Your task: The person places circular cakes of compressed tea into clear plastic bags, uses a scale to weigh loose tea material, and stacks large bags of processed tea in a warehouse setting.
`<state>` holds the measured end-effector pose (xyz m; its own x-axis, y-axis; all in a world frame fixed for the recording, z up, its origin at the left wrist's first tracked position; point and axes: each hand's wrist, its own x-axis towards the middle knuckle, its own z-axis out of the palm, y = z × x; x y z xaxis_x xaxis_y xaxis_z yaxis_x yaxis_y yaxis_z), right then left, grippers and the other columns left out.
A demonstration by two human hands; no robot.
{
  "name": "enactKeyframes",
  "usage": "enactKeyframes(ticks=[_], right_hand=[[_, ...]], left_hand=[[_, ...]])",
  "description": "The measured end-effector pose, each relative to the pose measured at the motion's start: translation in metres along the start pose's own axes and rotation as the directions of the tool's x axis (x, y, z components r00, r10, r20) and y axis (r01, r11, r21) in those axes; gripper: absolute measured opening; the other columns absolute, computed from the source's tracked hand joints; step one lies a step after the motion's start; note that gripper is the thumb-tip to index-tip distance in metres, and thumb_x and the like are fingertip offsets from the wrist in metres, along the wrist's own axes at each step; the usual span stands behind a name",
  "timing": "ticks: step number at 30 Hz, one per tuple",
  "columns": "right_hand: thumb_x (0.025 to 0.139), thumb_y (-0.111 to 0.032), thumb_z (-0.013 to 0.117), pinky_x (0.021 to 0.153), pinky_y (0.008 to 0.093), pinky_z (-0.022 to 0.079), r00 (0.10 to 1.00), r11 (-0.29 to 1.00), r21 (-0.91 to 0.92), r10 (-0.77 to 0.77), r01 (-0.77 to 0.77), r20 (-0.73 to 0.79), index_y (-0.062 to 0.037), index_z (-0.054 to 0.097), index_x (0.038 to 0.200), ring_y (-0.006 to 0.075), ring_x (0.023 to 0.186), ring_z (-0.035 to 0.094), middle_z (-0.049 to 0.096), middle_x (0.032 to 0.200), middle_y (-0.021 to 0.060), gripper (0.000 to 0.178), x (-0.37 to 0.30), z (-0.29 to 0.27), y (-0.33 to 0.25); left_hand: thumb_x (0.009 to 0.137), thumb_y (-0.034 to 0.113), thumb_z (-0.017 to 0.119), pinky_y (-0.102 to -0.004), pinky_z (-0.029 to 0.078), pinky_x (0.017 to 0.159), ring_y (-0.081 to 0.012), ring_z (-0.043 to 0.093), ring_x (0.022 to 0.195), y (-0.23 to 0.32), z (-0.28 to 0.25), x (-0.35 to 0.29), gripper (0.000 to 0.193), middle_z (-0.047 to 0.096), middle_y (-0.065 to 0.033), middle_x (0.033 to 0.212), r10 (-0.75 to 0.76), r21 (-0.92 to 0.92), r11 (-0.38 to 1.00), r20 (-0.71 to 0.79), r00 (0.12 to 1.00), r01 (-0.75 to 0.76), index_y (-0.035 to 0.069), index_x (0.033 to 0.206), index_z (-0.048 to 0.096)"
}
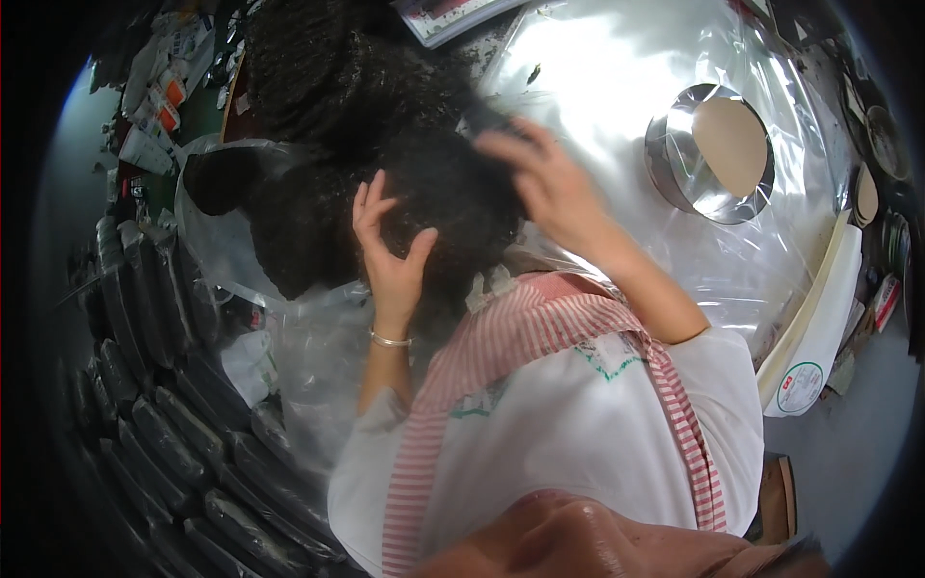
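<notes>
A round stack of thin, crinkly black sheets (448, 207), which look like dried seaweed, lies in front of my body. My left hand (390, 250) is at its left edge, thumb and fingers spread and curved, with a bracelet on the wrist. On the other side, my right hand (549, 188) is smeared by motion, its fingers stretched over the stack's right edge. I see nothing plainly gripped in either hand. A large heap of the same black sheets (308, 72) rises behind, and more dark pieces (299, 231) lie to the left on clear plastic (207, 236).
To the right, a shiny metal ring (665, 164) with a tan disc (730, 144) in it sits on plastic sheeting (597, 106). A white roll-like packet (819, 318) leans at the right edge. Several black wrapped packets (183, 424) are piled lower left.
</notes>
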<state>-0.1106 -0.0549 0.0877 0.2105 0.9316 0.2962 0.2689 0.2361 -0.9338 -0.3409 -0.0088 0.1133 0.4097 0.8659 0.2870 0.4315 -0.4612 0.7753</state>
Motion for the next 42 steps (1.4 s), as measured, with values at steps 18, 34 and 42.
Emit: enactKeyframes(ticks=[18,34,42], right_hand=[[0.075,-0.02,0.069,0.099,0.0459,0.046,0.995,0.977,-0.212,-0.057,0.039,-0.081,-0.0198,0.062,0.12,0.0424,0.122,0.05,0.043,0.14,0.0216,0.045,-0.001,0.02,0.006],[0.075,-0.015,0.069,0.109,0.0502,0.034,0.997,0.987,-0.158,-0.028,0.016,-0.071,-0.0199,0.064,0.121,0.0474,0.133,0.035,0.032,0.146,0.0275,0.046,0.009,-0.003,0.001],[0.068,-0.022,0.078,0.108,0.0499,0.035,0.994,0.981,-0.174,0.071,-0.084,-0.079,-0.0195,0.061,0.118,0.0499,0.133,0.033,0.027,0.147,0.0289,0.053,0.006,0.013,-0.009]], left_hand=[[0.098,0.03,0.049,-0.046,0.021,0.114,-0.0341,0.029,0.14,0.005,-0.004,0.013,0.051,0.033,-0.015,0.151,0.045,0.32,0.944,0.12,0.992,-0.081,0.003,0.142,0.043],[0.1,0.021,0.046,-0.0395,0.031,0.109,-0.0282,0.044,0.129,-0.015,0.002,0.017,0.028,0.05,-0.0122,0.135,0.019,0.109,0.994,-0.073,0.997,-0.011,0.001,0.115,0.06],[0.099,0.011,0.045,-0.0366,0.028,0.113,-0.0261,0.041,0.134,-0.016,0.001,0.027,0.041,0.047,-0.0128,0.143,-0.047,-0.018,0.999,-0.061,0.997,0.046,-0.003,0.138,0.045]])
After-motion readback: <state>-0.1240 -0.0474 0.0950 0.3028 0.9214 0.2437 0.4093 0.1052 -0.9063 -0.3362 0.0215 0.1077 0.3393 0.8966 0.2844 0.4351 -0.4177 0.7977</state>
